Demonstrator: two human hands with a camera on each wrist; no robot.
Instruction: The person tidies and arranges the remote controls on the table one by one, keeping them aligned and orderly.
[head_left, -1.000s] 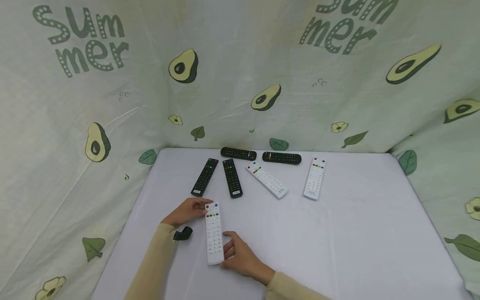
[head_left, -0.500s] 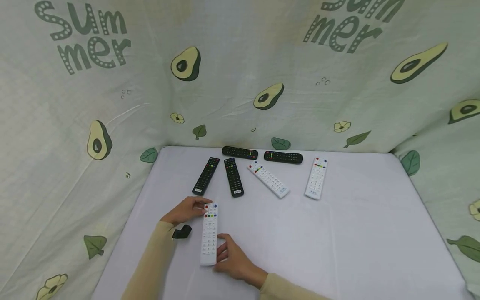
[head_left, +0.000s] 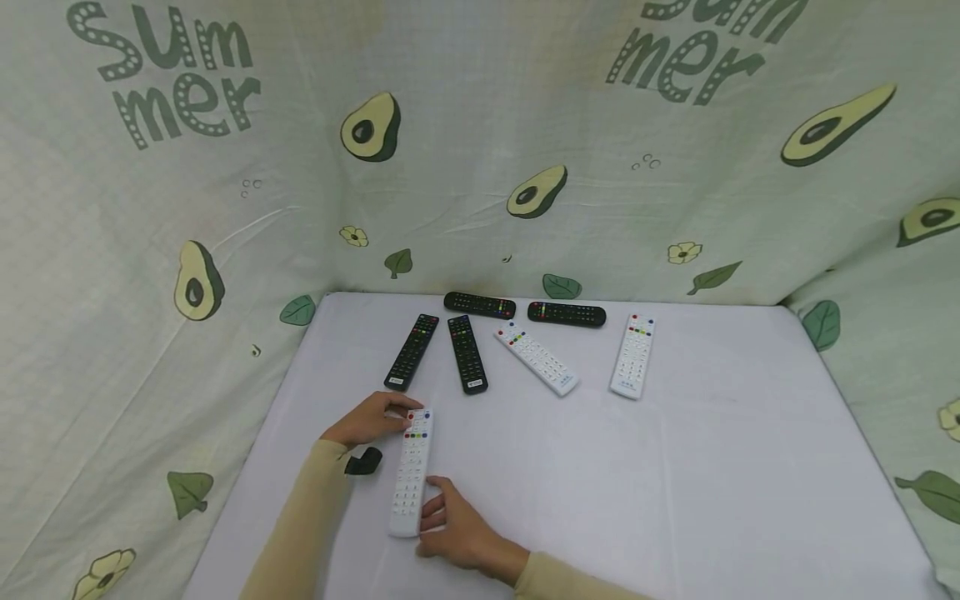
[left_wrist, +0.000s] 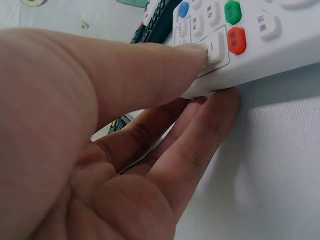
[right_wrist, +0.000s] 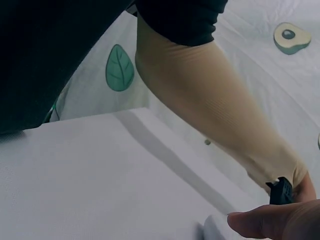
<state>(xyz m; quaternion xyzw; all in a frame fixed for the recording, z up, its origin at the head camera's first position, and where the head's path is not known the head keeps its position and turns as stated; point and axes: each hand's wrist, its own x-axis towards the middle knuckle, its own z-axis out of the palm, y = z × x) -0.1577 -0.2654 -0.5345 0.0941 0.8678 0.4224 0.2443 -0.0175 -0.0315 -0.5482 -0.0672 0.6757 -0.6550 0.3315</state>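
A white remote control (head_left: pixel 412 475) with coloured buttons near its top end lies between both hands in the head view. My left hand (head_left: pixel 372 419) pinches its upper left corner. The left wrist view shows the thumb (left_wrist: pixel 192 56) pressing on the button face, and a finger (left_wrist: pixel 222 102) bent beneath the end. At the lower right edge, my right hand (head_left: pixel 463 532) holds the remote's side with curled fingers, its thumb near the bottom corner. Only the right thumb (right_wrist: pixel 262 221) and a blurred white end of the remote show in the right wrist view.
Two black remotes (head_left: pixel 412 352) (head_left: pixel 468 355) lie just beyond the left hand. Farther back are two more black remotes (head_left: pixel 480 305) (head_left: pixel 566 314) and two white ones (head_left: pixel 537 358) (head_left: pixel 632 357). A printed curtain (head_left: pixel 450 167) stands behind the white table (head_left: pixel 735 467).
The white remote's lower end has swung left, so it now slants. My right hand has moved left and slightly nearer along with it. My left hand stays almost in place at the top.
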